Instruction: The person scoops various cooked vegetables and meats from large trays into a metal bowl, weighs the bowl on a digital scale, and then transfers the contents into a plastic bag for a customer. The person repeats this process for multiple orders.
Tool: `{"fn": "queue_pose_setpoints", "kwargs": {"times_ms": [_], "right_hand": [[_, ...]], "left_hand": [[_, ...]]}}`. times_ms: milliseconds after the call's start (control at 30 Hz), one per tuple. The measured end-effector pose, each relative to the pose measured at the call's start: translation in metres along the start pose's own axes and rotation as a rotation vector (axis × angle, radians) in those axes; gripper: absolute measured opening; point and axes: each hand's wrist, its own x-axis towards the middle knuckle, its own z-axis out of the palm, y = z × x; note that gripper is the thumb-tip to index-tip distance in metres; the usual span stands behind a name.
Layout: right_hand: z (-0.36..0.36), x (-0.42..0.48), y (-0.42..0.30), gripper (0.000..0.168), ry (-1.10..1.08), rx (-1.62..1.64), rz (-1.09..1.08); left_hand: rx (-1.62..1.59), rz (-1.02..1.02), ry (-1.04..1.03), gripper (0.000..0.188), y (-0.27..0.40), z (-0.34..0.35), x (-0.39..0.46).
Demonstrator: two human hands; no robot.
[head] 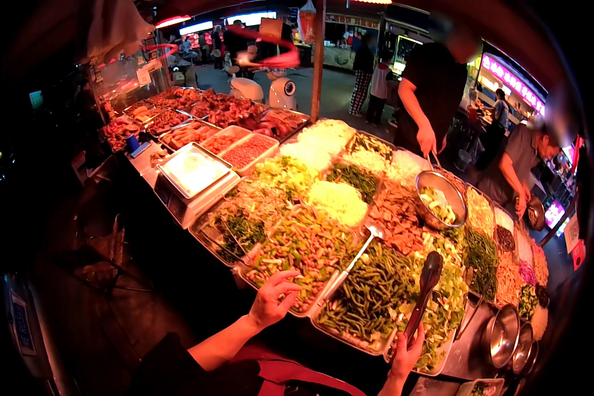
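Note:
My left hand [273, 300] hovers with fingers apart over the near edge of a tray of diced vegetables and beans [302, 247]; it holds nothing. A pair of dark serving tongs [428, 282] points up and away in my right hand [407, 352], above leafy greens [438, 341] at the stall's near right. Between the hands lies a tray of green beans [371, 282]. A long-handled metal utensil [359, 255] rests along that tray's left edge. Farther off, a person [425, 99] holds a steel bowl [441, 200] with some food in it over the trays.
A scale with a metal tray [195, 169] stands at left, near trays of reddish cooked foods [227, 111]. Steel bowls [503, 335] are at the lower right. Another person [517, 163] leans over the far right side with a bowl [535, 213]. A post [319, 64] rises behind the trays.

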Motion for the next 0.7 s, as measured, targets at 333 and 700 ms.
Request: {"fn": "queue_pose_setpoints", "kwargs": {"times_ms": [333, 700], "right_hand": [[0.099, 0.005, 0.023, 0.026, 0.149, 0.206, -0.098], [0.284, -0.02, 0.002, 0.038, 0.081, 0.619, 0.107]], "left_hand": [[-0.009, -0.096, 0.108, 0.012, -0.094, -0.112, 0.01], [0.012, -0.167, 0.026, 0.009, -0.226, -0.217, 0.02]]}}
